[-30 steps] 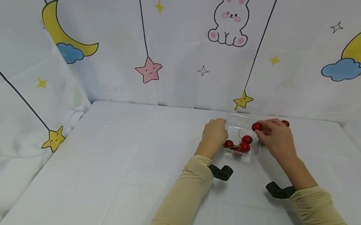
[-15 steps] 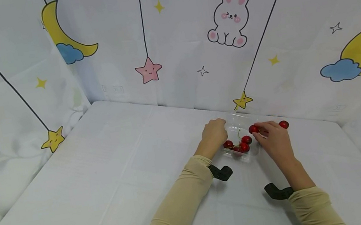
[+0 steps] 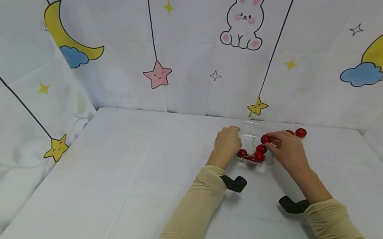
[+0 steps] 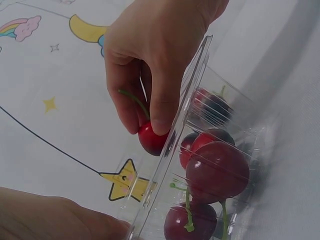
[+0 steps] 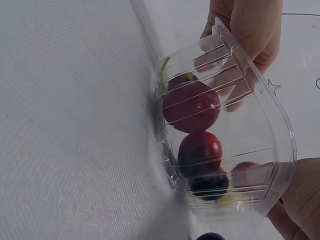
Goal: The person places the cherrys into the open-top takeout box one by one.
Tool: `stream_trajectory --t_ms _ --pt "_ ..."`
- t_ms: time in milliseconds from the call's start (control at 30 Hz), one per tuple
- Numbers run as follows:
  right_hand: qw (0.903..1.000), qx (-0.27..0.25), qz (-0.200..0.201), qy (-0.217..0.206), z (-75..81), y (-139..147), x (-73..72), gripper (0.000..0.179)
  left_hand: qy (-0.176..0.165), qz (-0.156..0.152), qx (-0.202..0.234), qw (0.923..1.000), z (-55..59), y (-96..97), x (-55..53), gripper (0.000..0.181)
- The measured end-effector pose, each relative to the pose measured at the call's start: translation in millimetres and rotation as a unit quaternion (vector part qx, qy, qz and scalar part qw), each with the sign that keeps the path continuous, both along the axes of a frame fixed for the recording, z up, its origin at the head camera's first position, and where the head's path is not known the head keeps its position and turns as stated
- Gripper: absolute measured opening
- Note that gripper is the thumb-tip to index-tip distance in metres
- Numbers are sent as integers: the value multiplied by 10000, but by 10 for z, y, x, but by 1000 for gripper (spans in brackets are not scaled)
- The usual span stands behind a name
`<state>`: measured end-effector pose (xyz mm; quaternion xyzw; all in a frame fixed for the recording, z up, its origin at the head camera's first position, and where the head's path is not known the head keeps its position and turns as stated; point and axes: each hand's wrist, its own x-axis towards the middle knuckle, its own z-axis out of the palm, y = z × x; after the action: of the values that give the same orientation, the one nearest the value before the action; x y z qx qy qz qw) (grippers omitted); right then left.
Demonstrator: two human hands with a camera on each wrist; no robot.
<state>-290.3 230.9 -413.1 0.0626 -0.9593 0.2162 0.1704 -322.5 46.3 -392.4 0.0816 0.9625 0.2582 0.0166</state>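
My right hand [image 3: 288, 150] pinches a red cherry [image 3: 265, 139] between thumb and fingertips, over the right side of a clear plastic box [image 3: 259, 168]. In the left wrist view, this pinched cherry [image 4: 151, 139] has a green stem pointing up and sits just beside the box rim [image 4: 161, 167]. My left hand [image 3: 228, 142] grips the box's left side, and its fingers [image 5: 235, 75] show through the clear wall in the right wrist view. Several dark red cherries [image 3: 259, 156] lie inside the box, some with green stems.
Right of the box, near the back wall, lies another cherry [image 3: 300, 132], with one more [image 3: 290, 132] partly hidden behind my right hand. A white cloth [image 3: 132, 195] covers the table. A printed backdrop [image 3: 185, 32] rises close behind the box.
My right hand has moved slightly left with the pinched cherry, closer over the box. Part of a second cherry behind it has come into view. The left hand stays in place.
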Motion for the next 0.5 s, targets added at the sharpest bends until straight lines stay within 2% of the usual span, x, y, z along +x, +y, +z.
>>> stream_trajectory --t_ms 500 --pt "9995 215 170 -153 -14 -86 18 31 4 -27 -22 10000 1 0 7 38"
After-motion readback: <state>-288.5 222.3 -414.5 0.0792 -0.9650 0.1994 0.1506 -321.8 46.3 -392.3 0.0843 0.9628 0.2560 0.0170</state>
